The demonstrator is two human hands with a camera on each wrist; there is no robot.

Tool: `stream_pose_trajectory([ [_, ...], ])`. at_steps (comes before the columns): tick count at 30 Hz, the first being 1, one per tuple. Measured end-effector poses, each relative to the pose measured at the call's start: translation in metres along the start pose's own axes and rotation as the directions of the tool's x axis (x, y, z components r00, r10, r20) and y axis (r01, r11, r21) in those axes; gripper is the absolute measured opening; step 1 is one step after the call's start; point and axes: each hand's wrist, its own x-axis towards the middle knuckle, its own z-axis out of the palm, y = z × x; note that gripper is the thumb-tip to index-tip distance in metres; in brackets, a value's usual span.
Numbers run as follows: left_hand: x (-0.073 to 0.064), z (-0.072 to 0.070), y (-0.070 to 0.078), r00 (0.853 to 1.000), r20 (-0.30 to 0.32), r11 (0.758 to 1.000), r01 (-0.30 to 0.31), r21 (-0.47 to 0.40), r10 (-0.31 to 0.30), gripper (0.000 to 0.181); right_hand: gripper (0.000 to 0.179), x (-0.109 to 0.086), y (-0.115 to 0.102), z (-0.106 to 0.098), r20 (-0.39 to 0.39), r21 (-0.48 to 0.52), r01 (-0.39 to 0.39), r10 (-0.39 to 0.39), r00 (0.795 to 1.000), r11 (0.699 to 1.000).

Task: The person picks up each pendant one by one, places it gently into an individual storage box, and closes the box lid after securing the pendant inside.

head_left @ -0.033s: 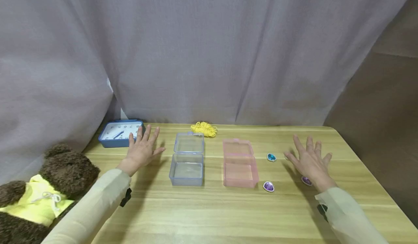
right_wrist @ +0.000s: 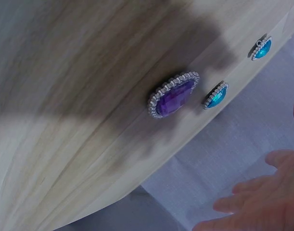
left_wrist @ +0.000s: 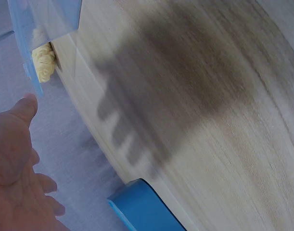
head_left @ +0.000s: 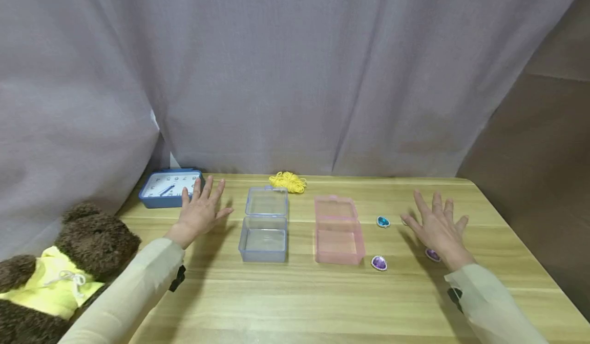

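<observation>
My left hand [head_left: 199, 218] hovers over the table with spread fingers, holding nothing, between the blue clock [head_left: 168, 186] and a clear bluish box [head_left: 264, 255]. My right hand [head_left: 441, 227], fingers also spread, hovers above the right side with nothing in it. Beneath it lies a purple gem pendant [right_wrist: 174, 97] with a silver beaded rim, partly hidden in the head view. Two blue gem pendants show in the right wrist view, one nearer [right_wrist: 217, 96] and one farther [right_wrist: 262, 48]. Another purple pendant [head_left: 379, 263] lies beside a pink box [head_left: 339, 257]. Both boxes have raised lids.
A yellow yarn bundle [head_left: 288, 181] lies at the table's back edge, behind the boxes. On the left, a brown teddy bear [head_left: 94, 241] in a yellow top sits close to my left forearm. A grey curtain [head_left: 295, 78] hangs behind the wooden table [head_left: 295, 303].
</observation>
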Motion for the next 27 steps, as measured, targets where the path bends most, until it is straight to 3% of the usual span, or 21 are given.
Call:
stream_pose_trajectory([
  [11, -0.004, 0.001, -0.002, 1.000, 0.001, 1.000, -0.006, -0.018, 0.006, 0.075, 0.080, 0.004, 0.003, 0.001, 0.012, 0.017, 0.002, -0.002, 1.000, 1.000],
  [13, -0.006, 0.001, -0.003, 1.000, -0.016, 0.995, -0.018, -0.093, 0.016, 0.074, 0.077, 0.005, 0.005, 0.000, 0.004, 0.047, 0.001, -0.001, 1.000, 0.999],
  [15, -0.010, 0.003, -0.004, 0.999, -0.032, 0.970, -0.045, -0.238, 0.039, 0.074, 0.069, 0.006, 0.008, 0.000, -0.030, 0.091, 0.012, -0.010, 0.999, 0.996],
  [16, -0.013, 0.004, -0.004, 0.998, -0.041, 0.942, -0.061, -0.329, 0.050, 0.075, 0.065, 0.006, 0.009, 0.000, -0.049, 0.121, 0.020, -0.014, 0.999, 0.992],
  [18, -0.020, 0.008, -0.006, 0.996, -0.045, 0.844, -0.094, -0.528, 0.083, 0.077, 0.056, 0.008, 0.012, 0.000, -0.080, 0.183, 0.030, -0.015, 0.997, 0.983],
  [21, -0.031, 0.016, -0.008, 0.988, -0.013, 0.629, -0.106, -0.770, 0.151, 0.078, 0.046, 0.010, 0.017, 0.002, -0.080, 0.246, 0.018, 0.002, 0.997, 0.969],
  [24, -0.041, 0.025, -0.009, 0.972, 0.025, 0.438, -0.083, -0.895, 0.234, 0.081, 0.044, 0.013, 0.022, 0.006, -0.016, 0.282, -0.047, 0.054, 0.998, 0.958],
  [25, -0.043, 0.028, -0.008, 0.965, 0.030, 0.391, -0.077, -0.917, 0.261, 0.083, 0.045, 0.014, 0.024, 0.008, 0.007, 0.287, -0.067, 0.068, 0.998, 0.956],
  [27, -0.046, 0.033, -0.007, 0.952, 0.032, 0.336, -0.076, -0.939, 0.305, 0.087, 0.047, 0.017, 0.027, 0.011, 0.049, 0.285, -0.096, 0.086, 0.995, 0.954],
])
